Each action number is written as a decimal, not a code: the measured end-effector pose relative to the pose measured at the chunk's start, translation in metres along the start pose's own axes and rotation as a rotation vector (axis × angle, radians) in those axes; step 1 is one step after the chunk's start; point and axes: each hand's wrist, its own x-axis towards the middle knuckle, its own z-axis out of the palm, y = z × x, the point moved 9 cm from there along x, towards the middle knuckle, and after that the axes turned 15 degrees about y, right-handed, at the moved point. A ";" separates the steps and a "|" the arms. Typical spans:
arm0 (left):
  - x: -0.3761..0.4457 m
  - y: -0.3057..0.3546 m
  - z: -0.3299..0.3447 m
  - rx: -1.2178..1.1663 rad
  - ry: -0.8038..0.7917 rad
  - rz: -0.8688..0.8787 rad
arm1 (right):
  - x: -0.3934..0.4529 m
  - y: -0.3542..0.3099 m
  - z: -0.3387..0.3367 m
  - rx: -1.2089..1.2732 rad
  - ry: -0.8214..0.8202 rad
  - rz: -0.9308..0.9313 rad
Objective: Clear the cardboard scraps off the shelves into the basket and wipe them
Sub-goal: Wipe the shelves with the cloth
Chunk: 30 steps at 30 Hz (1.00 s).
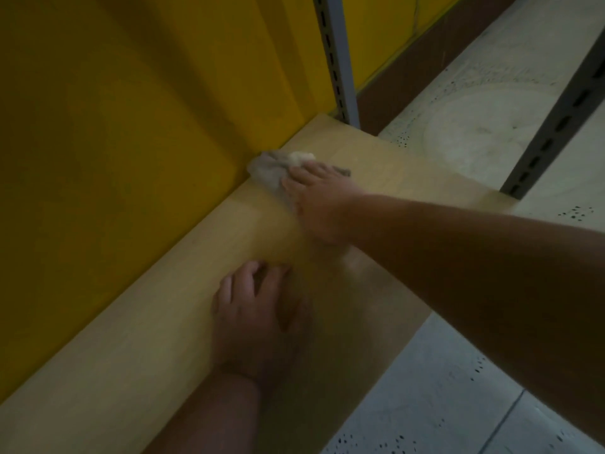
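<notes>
A pale wooden shelf is seen from above, running diagonally from the lower left towards the upper right, with a yellow wall right behind it. The right arm is stretched across the picture from the right edge, and the right hand is laid palm down on a crumpled grey cloth. The cloth is pressed onto the shelf in the far corner, where the board meets the wall; the fingers are spread flat over it rather than curled round it. The left hand is rested on the shelf nearer the viewer, well apart from the cloth, with its fingers slightly bent and relaxed and nothing held in them. The left forearm is seen rising from the bottom edge. A grey slotted metal upright is fixed at the far end of the shelf, and a second, darker one is seen at the right. A light tiled floor with dark speckles is visible below the front edge of the shelf. The picture is dim and slightly blurred.
</notes>
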 end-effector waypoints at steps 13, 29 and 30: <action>0.001 0.006 -0.002 -0.001 0.007 0.020 | 0.037 0.054 -0.012 0.026 0.071 0.449; -0.101 -0.089 -0.045 -0.021 -0.032 -0.411 | -0.101 -0.146 -0.001 0.240 -0.212 -0.235; -0.114 -0.089 -0.051 -0.024 -0.054 -0.423 | -0.118 -0.151 -0.006 0.237 -0.217 -0.213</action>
